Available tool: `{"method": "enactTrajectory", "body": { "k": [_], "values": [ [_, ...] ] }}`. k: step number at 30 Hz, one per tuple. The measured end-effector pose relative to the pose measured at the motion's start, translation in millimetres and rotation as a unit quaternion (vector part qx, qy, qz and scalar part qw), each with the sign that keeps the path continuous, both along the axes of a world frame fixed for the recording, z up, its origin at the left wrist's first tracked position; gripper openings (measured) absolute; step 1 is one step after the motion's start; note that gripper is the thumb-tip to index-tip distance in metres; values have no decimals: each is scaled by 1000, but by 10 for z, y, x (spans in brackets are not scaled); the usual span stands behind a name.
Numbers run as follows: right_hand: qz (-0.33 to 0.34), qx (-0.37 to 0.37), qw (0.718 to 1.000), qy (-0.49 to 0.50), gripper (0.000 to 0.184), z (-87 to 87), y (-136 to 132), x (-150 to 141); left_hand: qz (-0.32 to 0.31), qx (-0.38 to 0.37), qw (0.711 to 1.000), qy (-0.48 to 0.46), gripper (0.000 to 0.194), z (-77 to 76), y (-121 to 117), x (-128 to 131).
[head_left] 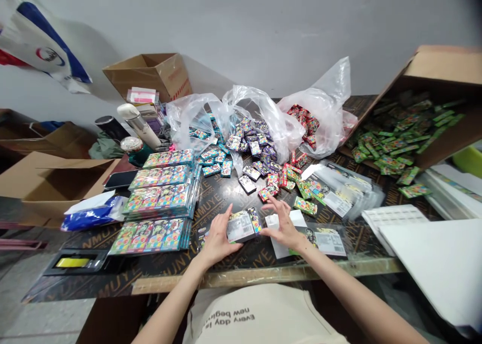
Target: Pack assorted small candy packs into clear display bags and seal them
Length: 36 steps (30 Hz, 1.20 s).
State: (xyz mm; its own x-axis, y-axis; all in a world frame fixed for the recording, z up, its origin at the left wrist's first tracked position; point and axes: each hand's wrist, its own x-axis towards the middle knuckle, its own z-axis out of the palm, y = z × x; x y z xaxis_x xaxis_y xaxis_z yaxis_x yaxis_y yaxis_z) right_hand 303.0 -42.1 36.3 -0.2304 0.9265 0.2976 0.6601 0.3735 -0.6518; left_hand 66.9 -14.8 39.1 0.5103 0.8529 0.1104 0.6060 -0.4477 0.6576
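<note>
In front of me on the dark plywood table lies a packet of small boxes (pixel 244 225), with a pale printed label and barcode on top. My left hand (pixel 218 237) grips its left end, thumb at the near edge and fingers at the far edge. My right hand (pixel 284 228) is beside the right end, fingers spread and curved, with nothing visible between them. Under and beside my right hand are a white sheet (pixel 277 249) and a clear sleeve with a printed card (pixel 330 241). Loose black-and-white boxes (pixel 247 185) and red boxes (pixel 268 192) lie just beyond.
Stacked packets (pixel 154 233) stand left, near a tape dispenser (pixel 81 262). Plastic bags (pixel 259 100) of small boxes line the back. Clear sleeves (pixel 342 191) and a tilted carton (pixel 444 65) of green boxes are right. A white board (pixel 437 263) covers the right corner.
</note>
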Motion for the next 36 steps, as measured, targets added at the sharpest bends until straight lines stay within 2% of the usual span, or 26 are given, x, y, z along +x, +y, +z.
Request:
{"method": "enactTrajectory", "body": {
  "k": [2,4,6,8,10,14,16,18,20,23,26,28,29,31,33,34,36],
  "values": [
    [31,-10,999,11,67,36,-15,-58,6,-4,1000,-9,103,11,0,2],
    [27,0,1000,-2,58,53,39,-71,6,-7,1000,-10,103,7,-4,9],
    [-83,37,995,-30,63,33,175,-27,3,-7,1000,-6,104,-24,-12,19],
    [-201,67,974,-83,74,-20,359,55,-3,-2,1000,7,104,-82,-22,30],
    [-236,68,957,-152,78,-81,529,135,-8,9,999,30,102,-145,-30,45],
    [-192,49,959,-205,71,-75,620,117,2,18,999,46,90,-158,-35,108],
    [-148,57,967,-198,73,28,520,-11,34,-3,999,-14,78,-83,-38,183],
    [-64,67,978,-189,75,171,367,-177,67,-64,989,-119,64,17,-42,292],
    [30,74,984,-161,76,306,221,-317,77,-172,952,-243,53,105,-47,406],
    [108,74,989,-68,75,418,106,-381,69,-353,845,-396,39,185,-59,505],
    [115,49,992,18,94,408,100,-305,75,-477,739,-470,33,240,-78,490],
    [107,35,993,28,105,364,102,-260,76,-514,698,-493,33,283,-94,461],
    [101,35,994,25,104,341,96,-251,73,-522,689,-498,32,304,-102,451],
    [81,49,995,24,93,302,75,-251,54,-528,692,-490,32,333,-113,443],
    [49,66,996,27,83,276,56,-237,29,-516,726,-454,34,323,-111,430],
    [31,72,997,24,80,265,53,-211,26,-492,758,-427,38,298,-103,411],
    [1,78,997,2,77,226,62,-115,44,-383,857,-343,48,211,-75,342]
  ]
}}
